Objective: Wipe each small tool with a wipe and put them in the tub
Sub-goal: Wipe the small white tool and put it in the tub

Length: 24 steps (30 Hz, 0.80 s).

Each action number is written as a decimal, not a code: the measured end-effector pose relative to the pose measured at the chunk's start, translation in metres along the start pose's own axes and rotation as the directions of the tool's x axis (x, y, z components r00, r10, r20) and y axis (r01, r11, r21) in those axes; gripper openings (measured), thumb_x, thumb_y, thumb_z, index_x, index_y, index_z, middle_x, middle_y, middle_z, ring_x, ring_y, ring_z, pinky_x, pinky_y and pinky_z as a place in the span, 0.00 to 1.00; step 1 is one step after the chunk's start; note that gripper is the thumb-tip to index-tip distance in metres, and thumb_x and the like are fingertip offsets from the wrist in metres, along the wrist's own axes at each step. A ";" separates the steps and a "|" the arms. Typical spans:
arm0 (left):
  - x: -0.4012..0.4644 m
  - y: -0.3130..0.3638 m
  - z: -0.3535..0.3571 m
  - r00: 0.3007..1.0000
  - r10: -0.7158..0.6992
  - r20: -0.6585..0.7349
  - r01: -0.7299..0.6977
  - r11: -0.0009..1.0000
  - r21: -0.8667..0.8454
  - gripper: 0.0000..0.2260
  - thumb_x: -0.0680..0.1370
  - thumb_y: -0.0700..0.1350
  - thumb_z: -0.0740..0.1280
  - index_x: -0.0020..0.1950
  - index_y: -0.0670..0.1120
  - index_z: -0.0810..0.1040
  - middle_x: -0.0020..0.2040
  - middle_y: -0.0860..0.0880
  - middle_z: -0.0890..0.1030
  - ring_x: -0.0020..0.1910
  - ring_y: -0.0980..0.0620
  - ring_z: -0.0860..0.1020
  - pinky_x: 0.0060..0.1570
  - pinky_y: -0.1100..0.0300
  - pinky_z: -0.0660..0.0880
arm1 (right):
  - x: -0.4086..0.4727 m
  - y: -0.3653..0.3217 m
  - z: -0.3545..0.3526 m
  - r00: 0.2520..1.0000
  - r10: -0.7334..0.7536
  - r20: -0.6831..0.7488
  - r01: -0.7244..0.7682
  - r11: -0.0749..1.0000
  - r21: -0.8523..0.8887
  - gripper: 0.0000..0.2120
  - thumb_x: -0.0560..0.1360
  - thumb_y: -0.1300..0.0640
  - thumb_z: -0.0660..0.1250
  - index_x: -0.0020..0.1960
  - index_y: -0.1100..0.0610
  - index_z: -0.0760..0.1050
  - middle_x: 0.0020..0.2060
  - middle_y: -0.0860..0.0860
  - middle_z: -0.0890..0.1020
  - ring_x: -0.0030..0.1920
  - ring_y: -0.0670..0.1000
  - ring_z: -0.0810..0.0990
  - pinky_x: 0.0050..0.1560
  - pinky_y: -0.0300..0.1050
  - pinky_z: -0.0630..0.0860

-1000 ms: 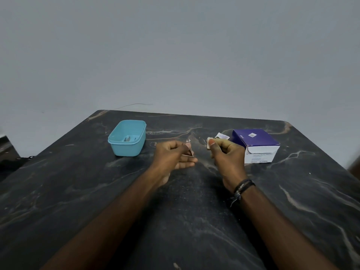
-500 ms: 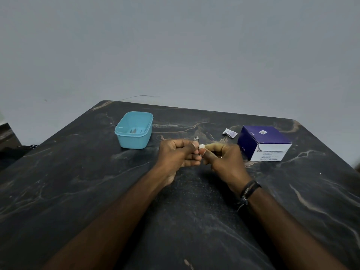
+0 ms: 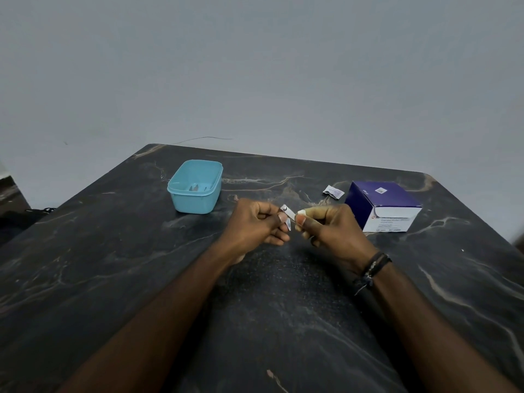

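Note:
My left hand [image 3: 256, 224] pinches a small silver nail clipper [image 3: 287, 216] above the middle of the dark marbled table [image 3: 113, 265]. My right hand [image 3: 331, 228] is closed on a small white wipe [image 3: 300, 212], whose tip shows at the fingertips, right beside the clipper's free end. The light blue tub [image 3: 195, 191] stands at the back left with small metal tools [image 3: 197, 188] lying on its floor.
A purple and white box [image 3: 385, 205] stands at the back right of the table. A torn wipe sachet [image 3: 333, 191] lies just left of it. A dark object [image 3: 11, 199] sits beyond the table's left edge. A grey wall rises behind the table.
My right hand came in to meet the left and rubbed the wipe along the clipper; now it has drawn slightly right, exposing more of the clipper.

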<state>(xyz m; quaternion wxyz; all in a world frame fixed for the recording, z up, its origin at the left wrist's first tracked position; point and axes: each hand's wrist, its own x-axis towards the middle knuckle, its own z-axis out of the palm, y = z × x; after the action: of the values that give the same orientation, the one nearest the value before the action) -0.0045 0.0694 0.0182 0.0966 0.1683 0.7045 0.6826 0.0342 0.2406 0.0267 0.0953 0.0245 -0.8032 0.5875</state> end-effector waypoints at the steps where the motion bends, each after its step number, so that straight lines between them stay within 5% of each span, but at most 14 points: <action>1: 0.000 0.001 0.000 1.000 0.014 0.003 -0.014 1.000 0.019 0.05 0.78 0.38 0.68 0.50 0.36 0.81 0.39 0.40 0.84 0.38 0.44 0.84 0.40 0.52 0.83 | 0.000 0.000 -0.001 1.000 0.014 0.009 -0.015 1.000 0.026 0.07 0.77 0.63 0.68 0.48 0.67 0.81 0.33 0.54 0.81 0.30 0.46 0.75 0.26 0.35 0.70; 7: -0.001 0.008 -0.004 0.999 0.002 0.043 -0.003 0.999 0.033 0.06 0.76 0.37 0.70 0.49 0.35 0.80 0.41 0.36 0.84 0.36 0.43 0.84 0.37 0.54 0.82 | 0.003 0.001 -0.005 1.000 -0.022 0.021 0.022 1.000 0.017 0.05 0.77 0.62 0.67 0.43 0.61 0.80 0.31 0.50 0.80 0.29 0.44 0.75 0.27 0.34 0.70; 10: -0.001 0.009 -0.011 0.995 0.078 0.057 -0.088 0.976 0.199 0.03 0.76 0.38 0.70 0.48 0.39 0.82 0.37 0.42 0.84 0.32 0.48 0.82 0.32 0.57 0.81 | 0.004 0.000 -0.009 0.997 -0.043 0.063 0.044 0.999 -0.021 0.07 0.78 0.62 0.67 0.42 0.60 0.80 0.31 0.50 0.79 0.29 0.44 0.74 0.27 0.34 0.70; 13: -0.001 0.010 -0.015 0.947 0.298 0.120 -0.316 0.791 0.524 0.05 0.76 0.39 0.69 0.49 0.43 0.84 0.36 0.49 0.83 0.31 0.56 0.78 0.31 0.63 0.77 | 0.004 0.000 -0.014 0.994 -0.034 0.108 0.043 0.995 -0.087 0.08 0.78 0.62 0.67 0.40 0.60 0.80 0.31 0.51 0.79 0.31 0.46 0.74 0.28 0.36 0.70; 16: 0.000 0.012 -0.018 0.864 0.448 0.232 -0.476 0.572 0.668 0.08 0.76 0.41 0.68 0.53 0.46 0.84 0.41 0.50 0.83 0.37 0.58 0.77 0.36 0.62 0.75 | 0.005 0.002 -0.019 0.989 -0.025 0.148 0.043 0.992 -0.123 0.09 0.78 0.60 0.67 0.40 0.62 0.80 0.32 0.54 0.79 0.32 0.49 0.74 0.30 0.39 0.71; 20: -0.003 0.012 -0.019 0.824 0.497 0.272 -0.524 0.486 0.700 0.09 0.78 0.36 0.65 0.53 0.45 0.83 0.41 0.49 0.83 0.37 0.54 0.79 0.39 0.52 0.79 | 0.004 0.002 -0.020 0.980 -0.015 0.196 0.039 0.992 -0.122 0.10 0.78 0.60 0.66 0.41 0.66 0.79 0.33 0.57 0.79 0.33 0.51 0.74 0.30 0.39 0.72; 24: -0.002 0.014 -0.019 0.788 0.554 0.270 -0.546 0.424 0.722 0.13 0.75 0.33 0.66 0.55 0.46 0.83 0.44 0.49 0.82 0.40 0.54 0.77 0.40 0.61 0.72 | 0.004 0.000 -0.023 0.974 0.008 0.228 0.012 0.996 -0.086 0.09 0.78 0.61 0.66 0.40 0.63 0.80 0.32 0.56 0.79 0.32 0.48 0.75 0.30 0.37 0.72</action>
<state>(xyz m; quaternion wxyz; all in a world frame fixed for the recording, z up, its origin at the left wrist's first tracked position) -0.0080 0.0516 0.0325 -0.2159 0.4095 0.8311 0.3081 0.0333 0.2626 0.0339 0.0040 0.0887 -0.8337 0.5450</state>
